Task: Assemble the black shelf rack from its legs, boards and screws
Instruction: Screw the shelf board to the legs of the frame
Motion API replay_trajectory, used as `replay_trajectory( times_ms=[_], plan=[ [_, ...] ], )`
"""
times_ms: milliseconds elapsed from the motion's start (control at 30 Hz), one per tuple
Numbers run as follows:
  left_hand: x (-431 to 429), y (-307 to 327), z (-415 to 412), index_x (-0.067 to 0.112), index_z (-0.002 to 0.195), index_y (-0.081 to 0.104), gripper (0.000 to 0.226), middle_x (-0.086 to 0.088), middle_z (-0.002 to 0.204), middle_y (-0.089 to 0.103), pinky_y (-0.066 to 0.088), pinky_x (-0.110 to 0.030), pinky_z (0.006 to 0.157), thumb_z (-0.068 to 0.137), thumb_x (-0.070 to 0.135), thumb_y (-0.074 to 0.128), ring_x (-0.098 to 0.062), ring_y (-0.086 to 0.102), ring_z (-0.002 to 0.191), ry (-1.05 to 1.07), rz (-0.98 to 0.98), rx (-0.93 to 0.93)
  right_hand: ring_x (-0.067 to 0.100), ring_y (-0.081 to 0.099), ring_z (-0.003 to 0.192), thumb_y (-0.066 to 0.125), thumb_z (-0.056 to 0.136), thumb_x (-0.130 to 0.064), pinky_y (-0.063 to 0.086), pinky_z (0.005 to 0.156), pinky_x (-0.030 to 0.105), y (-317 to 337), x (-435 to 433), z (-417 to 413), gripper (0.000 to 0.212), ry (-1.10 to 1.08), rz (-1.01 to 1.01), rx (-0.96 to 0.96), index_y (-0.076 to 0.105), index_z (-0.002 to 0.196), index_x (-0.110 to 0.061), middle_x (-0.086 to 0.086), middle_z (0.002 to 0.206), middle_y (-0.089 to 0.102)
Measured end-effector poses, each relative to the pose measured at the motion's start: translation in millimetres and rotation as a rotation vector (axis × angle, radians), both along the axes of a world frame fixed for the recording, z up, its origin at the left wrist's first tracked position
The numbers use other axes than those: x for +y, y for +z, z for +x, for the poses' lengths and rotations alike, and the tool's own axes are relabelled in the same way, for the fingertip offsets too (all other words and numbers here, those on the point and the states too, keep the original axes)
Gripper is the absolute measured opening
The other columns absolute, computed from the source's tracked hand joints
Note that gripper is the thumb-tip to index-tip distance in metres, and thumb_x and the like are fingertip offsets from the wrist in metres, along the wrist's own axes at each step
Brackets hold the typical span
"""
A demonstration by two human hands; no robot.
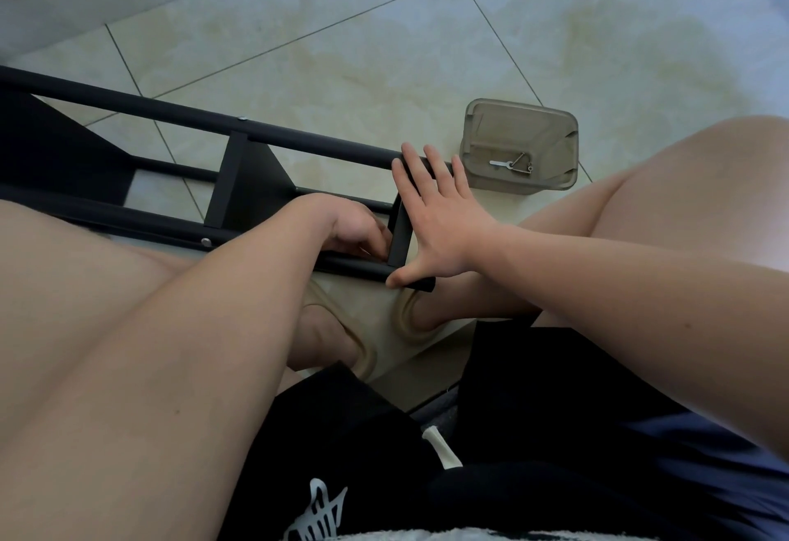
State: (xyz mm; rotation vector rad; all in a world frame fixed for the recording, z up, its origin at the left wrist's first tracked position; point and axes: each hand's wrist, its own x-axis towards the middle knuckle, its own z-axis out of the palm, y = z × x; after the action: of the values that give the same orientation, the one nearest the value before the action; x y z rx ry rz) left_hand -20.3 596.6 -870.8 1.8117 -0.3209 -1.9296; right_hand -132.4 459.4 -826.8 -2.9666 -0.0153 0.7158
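2 hands at rack [249,194]: right hand [435,220] spread flat; left hand [350,224] curled, contents unclear.

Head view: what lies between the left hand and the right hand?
In the head view, a flat black end board of the black shelf rack stands between the left hand and the right hand.

The black shelf rack [264,175] lay on its side, partly assembled. Its far leg [320,147] and near leg [162,222] ran side by side, each showing a silver screw [242,118] head. A middle board [230,186] and an end board [400,237] stood crosswise between them.
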Motion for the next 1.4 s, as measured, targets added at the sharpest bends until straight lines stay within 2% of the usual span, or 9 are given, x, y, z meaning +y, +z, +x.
replay_trajectory(
  times_ms=[67,200,300,400,600,767,967,1267,1400],
  plan=[
    [0.3,1.5,-0.8,0.013,0.089,0.071,0.027,0.005,0.073,0.074,0.049,-0.012,0.057,0.09,-0.007,0.052,-0.005,0.068,0.065,-0.007,0.001,0.015,0.039,-0.023,0.152,0.057,0.056,-0.096,-0.011,0.122,0.058,-0.4,0.2,0.0,0.154,0.001,-0.002,-0.003,-0.015,0.159,-0.006,0.013,0.166,-0.024],
    [-0.9,2.7,-1.8,0.004,0.11,0.074,0.024,-0.004,0.104,0.076,0.05,-0.029,0.093,0.089,0.009,0.062,-0.017,0.068,0.098,-0.049,0.042,-0.008,0.039,-0.022,0.152,0.056,0.055,-0.097,-0.01,0.122,0.059,-1.5,0.4,-0.4,0.154,0.003,-0.007,-0.005,-0.014,0.159,-0.006,0.013,0.166,-0.024],
    [-1.5,0.6,-0.9,0.002,0.111,0.073,0.028,-0.007,0.1,0.075,0.052,-0.03,0.086,0.087,0.015,0.067,-0.018,0.067,0.091,-0.094,0.06,-0.06,0.04,-0.023,0.152,0.056,0.055,-0.097,-0.01,0.122,0.059,-1.3,0.3,-0.6,0.154,0.004,-0.012,-0.004,-0.015,0.159,-0.007,0.014,0.166,-0.024],
    [-1.8,-0.1,-1.0,0.01,0.093,0.075,0.013,0.001,0.08,0.075,0.05,-0.026,0.073,0.088,0.008,0.063,-0.009,0.069,0.073,-0.074,0.024,-0.031,0.039,-0.023,0.152,0.057,0.056,-0.096,-0.01,0.122,0.059,-0.8,0.6,-0.7,0.154,0.003,-0.015,-0.001,-0.015,0.159,-0.007,0.014,0.166,-0.024],
    [1.4,-1.9,-0.2,0.02,0.069,0.078,0.035,0.001,0.076,0.073,0.048,-0.024,0.072,0.089,0.0,0.059,-0.01,0.067,0.071,-0.046,-0.006,0.039,0.042,-0.018,0.152,0.059,0.057,-0.093,-0.008,0.122,0.061,1.1,3.7,-1.0,0.151,0.002,-0.028,-0.006,-0.012,0.16,-0.008,0.016,0.166,-0.022],
    [0.2,-0.8,-2.1,0.015,0.091,0.076,0.014,0.001,0.09,0.077,0.05,-0.025,0.087,0.089,0.006,0.065,-0.008,0.071,0.086,-0.022,-0.005,0.019,0.043,-0.015,0.153,0.06,0.057,-0.092,-0.006,0.121,0.063,2.8,5.0,-1.4,0.15,0.001,-0.025,-0.011,-0.011,0.16,-0.01,0.017,0.166,-0.02],
    [-0.2,-1.2,-2.3,0.011,0.091,0.073,0.013,-0.005,0.091,0.075,0.05,-0.031,0.093,0.09,0.004,0.062,-0.018,0.068,0.091,-0.049,0.012,0.004,0.043,-0.013,0.153,0.06,0.057,-0.093,-0.004,0.122,0.062,3.3,6.4,-0.9,0.15,-0.002,-0.044,-0.008,-0.011,0.16,-0.009,0.017,0.166,-0.019],
    [0.2,-0.1,-2.6,0.013,0.088,0.071,0.023,-0.001,0.079,0.074,0.05,-0.025,0.08,0.091,-0.003,0.055,-0.014,0.068,0.079,-0.017,0.008,0.01,0.042,-0.009,0.153,0.063,0.056,-0.09,-0.002,0.123,0.06,4.0,7.7,-1.1,0.15,-0.013,-0.043,-0.019,-0.007,0.161,-0.009,0.016,0.167,-0.014],
    [0.5,0.2,-2.3,0.002,0.115,0.072,0.027,-0.009,0.103,0.074,0.047,-0.036,0.1,0.091,0.012,0.063,-0.021,0.067,0.098,-0.048,0.054,-0.034,0.042,-0.007,0.153,0.063,0.054,-0.091,0.0,0.123,0.06,3.9,7.6,-1.0,0.151,-0.013,-0.054,-0.027,-0.006,0.161,-0.009,0.016,0.167,-0.012]
  ],
)
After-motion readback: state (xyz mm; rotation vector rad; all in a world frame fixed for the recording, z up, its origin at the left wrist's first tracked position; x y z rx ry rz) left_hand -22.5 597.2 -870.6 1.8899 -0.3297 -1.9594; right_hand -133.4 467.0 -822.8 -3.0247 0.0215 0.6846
